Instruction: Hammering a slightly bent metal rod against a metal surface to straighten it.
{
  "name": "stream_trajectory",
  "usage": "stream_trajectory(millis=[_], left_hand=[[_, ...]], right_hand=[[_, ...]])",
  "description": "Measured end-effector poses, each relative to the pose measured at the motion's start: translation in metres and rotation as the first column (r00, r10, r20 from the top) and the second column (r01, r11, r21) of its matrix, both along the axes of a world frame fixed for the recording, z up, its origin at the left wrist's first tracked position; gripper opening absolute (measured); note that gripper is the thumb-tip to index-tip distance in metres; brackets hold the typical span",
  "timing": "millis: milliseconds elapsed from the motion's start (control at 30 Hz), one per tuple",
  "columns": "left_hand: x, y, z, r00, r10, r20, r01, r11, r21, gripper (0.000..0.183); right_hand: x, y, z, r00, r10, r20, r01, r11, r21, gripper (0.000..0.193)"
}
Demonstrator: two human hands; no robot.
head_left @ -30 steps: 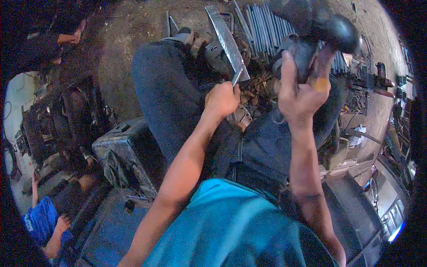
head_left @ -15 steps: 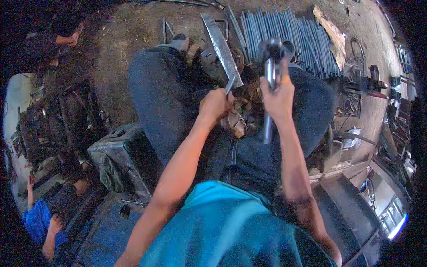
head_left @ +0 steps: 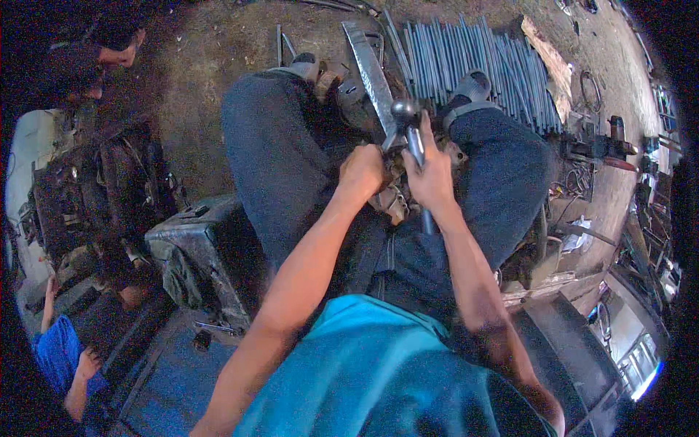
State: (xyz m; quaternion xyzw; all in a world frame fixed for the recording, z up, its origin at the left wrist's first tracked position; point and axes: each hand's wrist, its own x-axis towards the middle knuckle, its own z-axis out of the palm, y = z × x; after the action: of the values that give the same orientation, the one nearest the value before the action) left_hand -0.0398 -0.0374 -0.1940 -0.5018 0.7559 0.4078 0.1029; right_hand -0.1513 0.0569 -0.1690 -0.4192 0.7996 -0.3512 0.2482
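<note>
The worker's left hand [head_left: 362,172] clenches a short metal rod [head_left: 390,142], long blade [head_left: 370,76] at twelve o'clock; right hand [head_left: 431,176] grasps a hammer [head_left: 415,140], head [head_left: 405,110] toward eleven.

- No txt, labels, nos. or signs I can read anywhere in view.
- Hammer [head_left: 416,145] in my R hand [head_left: 432,180]: no legible stamp on head or shaft.
- Narrow metal piece [head_left: 389,141] in my L hand [head_left: 362,173], & long blade [head_left: 370,79] just beyond: no marks I can make out.
- My teal shirt [head_left: 357,364]: nothing legible.
- Other person's blue shirt [head_left: 58,349], L side: too grainy to tell.
</note>
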Motion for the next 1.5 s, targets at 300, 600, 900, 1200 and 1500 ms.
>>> stream_trajectory(millis=[300, 600, 900, 1200, 1500], left_hand=[[0.006, -0.002, -0.012, 0.991, -0.136, -0.015, 0.137, 0.984, 0.115, 0.024], [0.004, -0.003, -0.024, 0.979, -0.202, 0.019, 0.199, 0.974, 0.106, 0.028], [0.007, -0.007, -0.02, 0.99, -0.14, -0.025, 0.14, 0.936, 0.323, 0.029], [0.008, 0.001, -0.018, 0.992, -0.122, -0.006, 0.122, 0.988, 0.09, 0.026], [0.013, -0.001, -0.02, 0.995, -0.096, -0.018, 0.098, 0.983, 0.154, 0.03]], right_hand=[[-0.028, -0.017, 0.086, 0.923, -0.187, 0.337, 0.311, 0.878, -0.364, 0.063], [0.007, -0.004, 0.036, 0.991, -0.102, -0.085, 0.083, 0.975, -0.205, 0.067], [-0.008, -0.008, 0.043, 0.964, -0.217, 0.156, 0.255, 0.919, -0.3, 0.061], [-0.013, -0.018, 0.089, 0.981, -0.193, 0.027, 0.175, 0.813, -0.555, 0.07], [0.002, 0.012, 0.001, 0.965, -0.235, 0.118, 0.246, 0.965, -0.088, 0.067]])
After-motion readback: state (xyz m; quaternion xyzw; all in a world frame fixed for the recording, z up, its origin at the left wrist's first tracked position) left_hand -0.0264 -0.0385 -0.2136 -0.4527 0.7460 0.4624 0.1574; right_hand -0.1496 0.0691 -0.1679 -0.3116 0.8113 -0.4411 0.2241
